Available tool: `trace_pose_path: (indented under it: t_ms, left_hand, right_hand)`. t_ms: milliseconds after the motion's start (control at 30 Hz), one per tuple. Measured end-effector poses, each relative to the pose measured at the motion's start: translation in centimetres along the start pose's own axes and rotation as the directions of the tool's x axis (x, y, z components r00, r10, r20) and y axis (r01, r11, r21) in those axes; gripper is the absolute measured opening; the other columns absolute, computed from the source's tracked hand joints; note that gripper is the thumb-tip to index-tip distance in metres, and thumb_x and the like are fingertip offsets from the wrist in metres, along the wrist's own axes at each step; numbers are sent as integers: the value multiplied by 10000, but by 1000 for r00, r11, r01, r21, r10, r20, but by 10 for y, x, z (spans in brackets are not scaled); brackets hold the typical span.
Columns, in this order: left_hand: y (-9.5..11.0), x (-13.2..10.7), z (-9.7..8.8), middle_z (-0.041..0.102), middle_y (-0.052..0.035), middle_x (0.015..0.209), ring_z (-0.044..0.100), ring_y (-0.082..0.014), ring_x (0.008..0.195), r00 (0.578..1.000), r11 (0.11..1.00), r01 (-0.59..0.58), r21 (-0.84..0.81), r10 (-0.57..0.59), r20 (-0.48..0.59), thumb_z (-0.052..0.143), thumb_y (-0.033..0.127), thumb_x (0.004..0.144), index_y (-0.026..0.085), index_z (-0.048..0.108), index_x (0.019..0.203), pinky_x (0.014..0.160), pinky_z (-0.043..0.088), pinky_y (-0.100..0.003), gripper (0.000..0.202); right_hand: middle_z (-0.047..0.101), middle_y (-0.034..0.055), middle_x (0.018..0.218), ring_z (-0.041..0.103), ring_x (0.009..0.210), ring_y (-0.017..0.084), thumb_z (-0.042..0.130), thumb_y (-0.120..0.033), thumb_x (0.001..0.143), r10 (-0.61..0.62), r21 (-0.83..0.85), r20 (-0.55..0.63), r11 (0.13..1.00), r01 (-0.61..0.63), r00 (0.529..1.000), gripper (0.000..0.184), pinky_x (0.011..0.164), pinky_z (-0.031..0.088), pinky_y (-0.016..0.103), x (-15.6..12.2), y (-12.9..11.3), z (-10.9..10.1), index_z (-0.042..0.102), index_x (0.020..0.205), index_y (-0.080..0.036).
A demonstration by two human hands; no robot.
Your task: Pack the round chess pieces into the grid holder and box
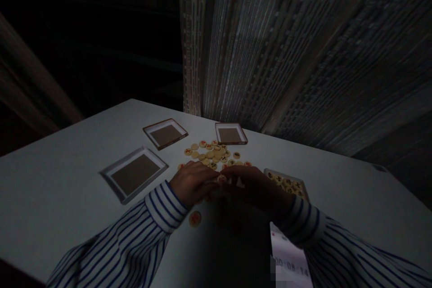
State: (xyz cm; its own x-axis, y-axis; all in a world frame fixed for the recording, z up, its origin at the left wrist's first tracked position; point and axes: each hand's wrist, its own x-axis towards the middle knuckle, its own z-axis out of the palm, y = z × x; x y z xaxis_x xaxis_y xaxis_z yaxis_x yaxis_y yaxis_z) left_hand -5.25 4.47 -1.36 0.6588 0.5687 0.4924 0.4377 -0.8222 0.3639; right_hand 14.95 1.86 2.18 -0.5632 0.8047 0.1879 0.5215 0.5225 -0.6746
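The left hand [194,183] and the right hand [258,189] together seem to pinch one piece [222,179] between them. The box [304,190] at right already carries boxed pieces [288,183]; many loose pieces [210,155] are left on the table [340,202], mostly heaped beyond the hands.

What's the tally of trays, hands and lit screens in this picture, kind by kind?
Brown-floored trays: 3
Tray holding pieces: 1
Left hand and right hand: 2
Lit screen: 1
Total: 7
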Motion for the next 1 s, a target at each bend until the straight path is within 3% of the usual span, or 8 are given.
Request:
trace_pose_path:
  t_ms: [233, 467, 600, 767, 1000]
  left_hand:
    - [-13, -4, 10, 669, -86, 872, 585, -201, 812, 998, 998, 12, 60, -8, -54, 505, 348, 831, 158, 618, 991, 688, 438, -349, 273]
    - [-20, -6, 18, 626, -84, 1034, 555, -231, 945, 999, 990, 32, 137, -32, -4, 581, 315, 771, 206, 639, 969, 753, 443, -384, 233]
    - [-15, -4, 20, 609, -93, 1066, 540, -261, 970, 996, 978, 92, 187, -90, -20, 605, 361, 750, 206, 661, 914, 760, 442, -420, 232]
    - [-9, 0, 23, 598, -94, 1063, 524, -268, 971, 989, 964, 148, 221, -150, -10, 632, 364, 721, 208, 683, 846, 779, 441, -436, 207]
    - [-8, 3, 27, 584, -106, 1077, 508, -287, 999, 988, 971, 137, 195, -147, 37, 641, 332, 711, 202, 688, 841, 801, 436, -460, 190]
  right_hand:
    - [653, 53, 801, 562, 695, 133, 516, -279, 816, -18, -219, -61, 976, 4, 998, 170, 641, 426, 254, -3, 10, -5, 610, 908, -172]
    - [648, 66, 809, 554, 691, 153, 515, -338, 797, 181, -415, -72, 889, -195, 981, 210, 628, 401, 269, -8, 36, -9, 638, 860, -180]
    - [639, 74, 821, 551, 712, 162, 479, -365, 811, 278, -430, -59, 860, -276, 959, 266, 631, 390, 269, -9, 37, -10, 648, 870, -168]
    - [628, 77, 832, 540, 710, 152, 444, -326, 835, 287, -448, 2, 856, -256, 958, 269, 629, 371, 260, -9, 34, -13, 653, 864, -160]
    - [631, 76, 833, 549, 714, 150, 453, -318, 845, 268, -439, 6, 866, -238, 963, 258, 634, 379, 259, -14, 39, -12, 657, 875, -165]
